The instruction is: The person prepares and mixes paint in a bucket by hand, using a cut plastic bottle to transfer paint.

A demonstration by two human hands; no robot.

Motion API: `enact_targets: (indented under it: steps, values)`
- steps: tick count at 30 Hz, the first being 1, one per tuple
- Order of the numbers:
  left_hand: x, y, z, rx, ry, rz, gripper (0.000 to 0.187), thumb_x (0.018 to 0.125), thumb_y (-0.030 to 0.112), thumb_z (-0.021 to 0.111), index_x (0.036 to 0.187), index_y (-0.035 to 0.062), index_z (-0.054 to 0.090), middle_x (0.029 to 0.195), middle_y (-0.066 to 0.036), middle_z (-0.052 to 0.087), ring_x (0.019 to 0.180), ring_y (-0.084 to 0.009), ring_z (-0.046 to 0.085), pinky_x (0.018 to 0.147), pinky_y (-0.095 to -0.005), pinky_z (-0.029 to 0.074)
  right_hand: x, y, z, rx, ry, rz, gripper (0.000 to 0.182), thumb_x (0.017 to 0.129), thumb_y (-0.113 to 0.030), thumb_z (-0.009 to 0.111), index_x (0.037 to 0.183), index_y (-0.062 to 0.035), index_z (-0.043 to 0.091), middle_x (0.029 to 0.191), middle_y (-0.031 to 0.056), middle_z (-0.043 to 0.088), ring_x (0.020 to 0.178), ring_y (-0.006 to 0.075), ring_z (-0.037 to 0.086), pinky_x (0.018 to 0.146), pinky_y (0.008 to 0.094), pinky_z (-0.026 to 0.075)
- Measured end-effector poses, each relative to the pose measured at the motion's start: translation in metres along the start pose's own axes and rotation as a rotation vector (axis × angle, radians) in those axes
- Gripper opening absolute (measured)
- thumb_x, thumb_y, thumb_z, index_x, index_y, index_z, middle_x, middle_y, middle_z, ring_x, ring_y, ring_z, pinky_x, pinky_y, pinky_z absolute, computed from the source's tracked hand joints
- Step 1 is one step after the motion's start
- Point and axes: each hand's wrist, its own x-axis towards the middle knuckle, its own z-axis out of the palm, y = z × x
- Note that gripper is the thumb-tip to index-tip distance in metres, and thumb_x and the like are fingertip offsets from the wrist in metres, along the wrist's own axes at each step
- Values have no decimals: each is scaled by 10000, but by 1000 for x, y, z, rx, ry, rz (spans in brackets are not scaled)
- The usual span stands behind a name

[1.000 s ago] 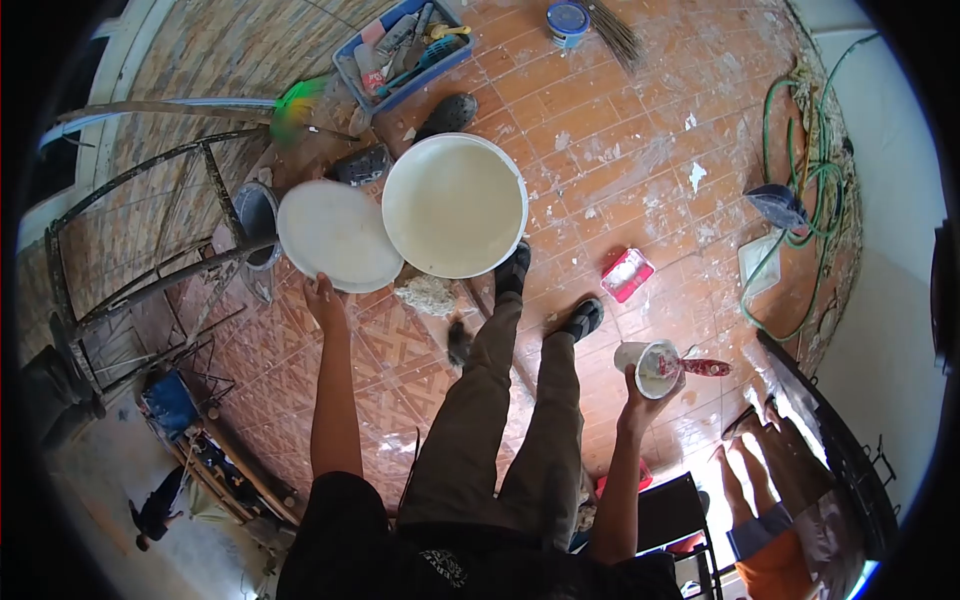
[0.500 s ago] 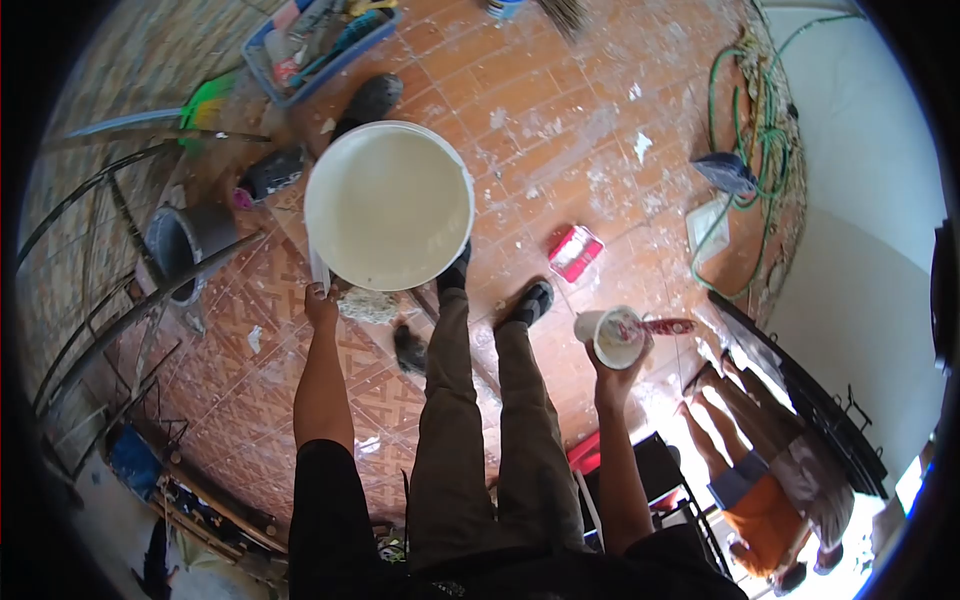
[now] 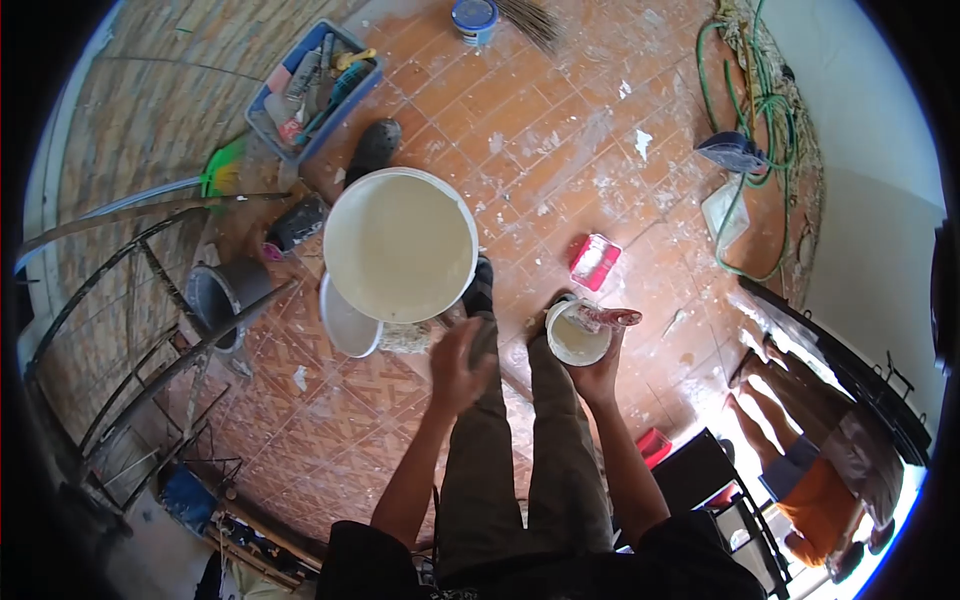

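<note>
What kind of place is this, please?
Probably a room being painted or renovated: a large bucket of white paint stands on a paint-splattered tiled floor, with a blue tool tray and a metal scaffold frame nearby.

The floor (image 3: pixel 560 150) is reddish-brown tile, spattered all over with white. A big white bucket (image 3: pixel 400 245) full of pale paint stands on it, its lid (image 3: pixel 348 322) lying against its near side. Beyond the bucket lie a dark shoe (image 3: pixel 372 148) and a blue tray (image 3: pixel 305 90) of tools. A small blue-lidded tub (image 3: pixel 474 17) sits farther off. A red packet (image 3: pixel 595 262) lies to the right, and a green hose (image 3: pixel 765 110) coils by the wall, beside what may be a white container (image 3: pixel 725 212).
</note>
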Motion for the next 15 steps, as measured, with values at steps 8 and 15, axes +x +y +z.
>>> enact_targets:
  steps: [8,15]
  values:
    - [79,85,50,-440,-232,253,896,574,142,891,1326,8,422,1291,-146,501,1180,-277,520,986,-376,431,19,-58,-30,-230,-229,-80,679,669,-144,810,1249,-23,478,1184,195,567,1125,344,561,917,402,465]
    - [88,71,88,-899,-17,-107,910,654,227,866,1365,13,338,1244,-97,484,1119,-212,530,948,-366,467,48,-45,-60,-399,-274,-218,582,756,-330,757,1219,-31,568,1186,202,600,1164,343,537,1040,493,354]
